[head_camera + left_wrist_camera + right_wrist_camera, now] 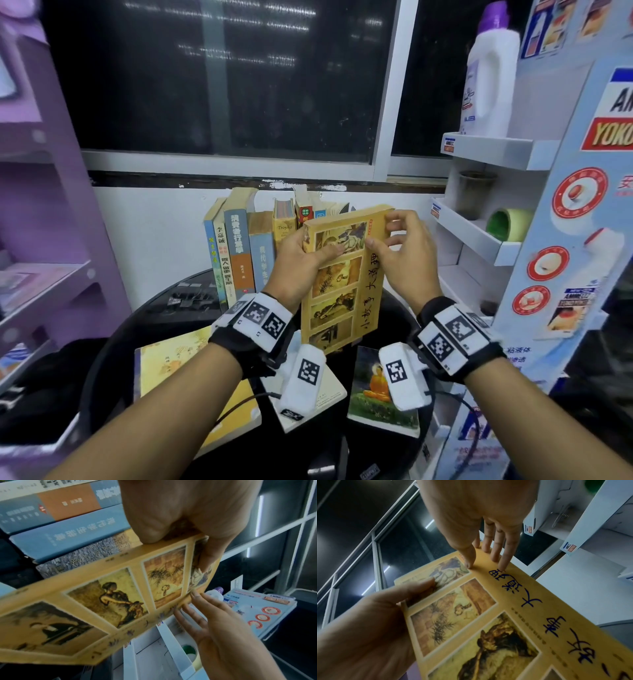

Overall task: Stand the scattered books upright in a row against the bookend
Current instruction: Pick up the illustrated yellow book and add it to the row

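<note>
Yellow paperback book [342,274], light and probably flexible: left hand [301,255] grips its spine edge; right hand [406,246] pinches its top corner; best held near the spine.

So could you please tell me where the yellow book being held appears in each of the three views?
Head: yellow book centre, upright between both hands.
Left wrist: diagonal, lower left to centre.
Right wrist: centre to lower right.
Shared landmark: its column of framed cover pictures.

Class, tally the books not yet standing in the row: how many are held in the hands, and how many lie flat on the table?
Held: 1, four-picture book
Lying flat: 3, cartoon-cover book, white book, Buddha-cover book
Total: 4
</note>
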Motion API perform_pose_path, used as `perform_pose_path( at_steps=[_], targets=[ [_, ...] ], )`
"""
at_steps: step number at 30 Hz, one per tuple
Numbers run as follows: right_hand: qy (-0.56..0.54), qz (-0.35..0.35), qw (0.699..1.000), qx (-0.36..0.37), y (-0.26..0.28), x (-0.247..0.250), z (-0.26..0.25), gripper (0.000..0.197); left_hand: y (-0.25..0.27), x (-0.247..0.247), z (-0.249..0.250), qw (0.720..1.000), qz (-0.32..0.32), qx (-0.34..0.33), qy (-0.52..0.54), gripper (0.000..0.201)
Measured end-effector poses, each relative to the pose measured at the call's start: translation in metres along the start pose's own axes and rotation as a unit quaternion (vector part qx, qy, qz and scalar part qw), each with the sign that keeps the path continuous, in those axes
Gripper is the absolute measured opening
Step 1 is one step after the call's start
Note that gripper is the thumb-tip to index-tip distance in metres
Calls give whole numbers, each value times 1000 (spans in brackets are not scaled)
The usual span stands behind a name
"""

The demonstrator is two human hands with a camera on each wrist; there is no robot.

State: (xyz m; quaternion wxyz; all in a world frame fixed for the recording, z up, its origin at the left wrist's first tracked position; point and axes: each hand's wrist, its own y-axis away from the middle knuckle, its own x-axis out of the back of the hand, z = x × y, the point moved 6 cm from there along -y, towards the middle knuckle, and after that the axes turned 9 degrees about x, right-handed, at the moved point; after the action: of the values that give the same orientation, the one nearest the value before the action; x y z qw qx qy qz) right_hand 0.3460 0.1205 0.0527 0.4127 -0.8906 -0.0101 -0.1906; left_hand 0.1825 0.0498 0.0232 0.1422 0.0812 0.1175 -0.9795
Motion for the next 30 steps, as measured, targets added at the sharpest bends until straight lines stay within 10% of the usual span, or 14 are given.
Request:
perform_pose_path(
  at_steps=[10, 16, 30],
  targets=[
    [-150, -171, 973, -40, 14, -22, 5, 71, 17, -8, 2, 996, -46, -48, -65, 48],
    [-227, -250, 940, -47, 23, -23, -2, 92, 10, -12, 3, 989, -128, 35, -63, 42],
    [-166, -246, 954, -42, 29, -29, -11, 107, -31, -5, 5, 975, -157, 66, -146, 48]
  ],
)
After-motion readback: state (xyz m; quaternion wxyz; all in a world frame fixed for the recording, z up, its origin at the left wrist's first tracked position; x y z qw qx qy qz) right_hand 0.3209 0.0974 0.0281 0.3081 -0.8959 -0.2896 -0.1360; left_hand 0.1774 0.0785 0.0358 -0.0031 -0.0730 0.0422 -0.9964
